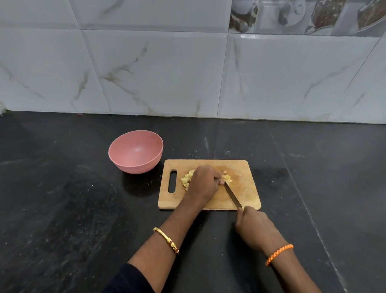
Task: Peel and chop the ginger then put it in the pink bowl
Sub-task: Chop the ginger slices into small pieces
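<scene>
A wooden cutting board (pixel 242 188) lies on the black counter. Pale yellow peeled ginger pieces (pixel 186 179) sit on its left half, and a further ginger piece (pixel 227 178) shows just right of my fingers. My left hand (pixel 203 182) lies over the ginger with its fingers curled down on that piece. My right hand (pixel 255 226) grips the handle of a knife (pixel 233 195) at the board's near edge. The blade tip reaches the ginger by my left fingertips. The pink bowl (pixel 136 150) stands empty, left of and behind the board.
The black stone counter (pixel 57 207) spreads wide on both sides. A white marble-pattern tiled wall (pixel 162 70) rises behind it. The counter's near edge shows at the lower left.
</scene>
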